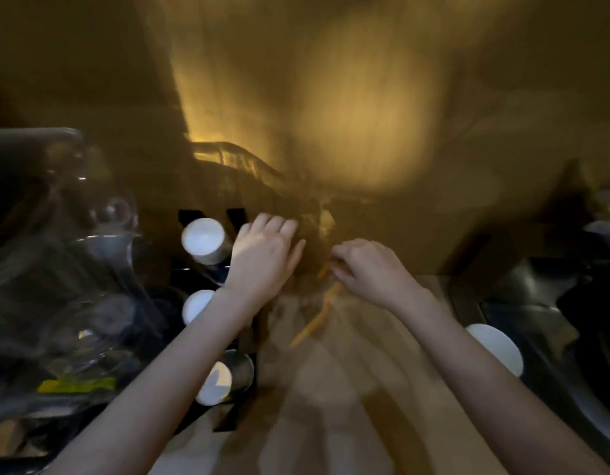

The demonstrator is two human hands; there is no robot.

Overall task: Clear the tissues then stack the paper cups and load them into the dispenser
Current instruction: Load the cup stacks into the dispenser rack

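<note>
Fingers [279, 224] of left hand [262, 255] curled, grip unclear; paper cup [204, 240] just left.

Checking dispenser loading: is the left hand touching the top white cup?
Apart. The head view shows a dark gap between left hand and top white cup.

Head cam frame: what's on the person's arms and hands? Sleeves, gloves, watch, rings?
Both forearms are bare up to the frame's edge, with no sleeves showing. The left hand and the right hand wear no gloves. No watch, band or ring shows at either wrist, though motion blur and dim amber light would hide small details.
</note>
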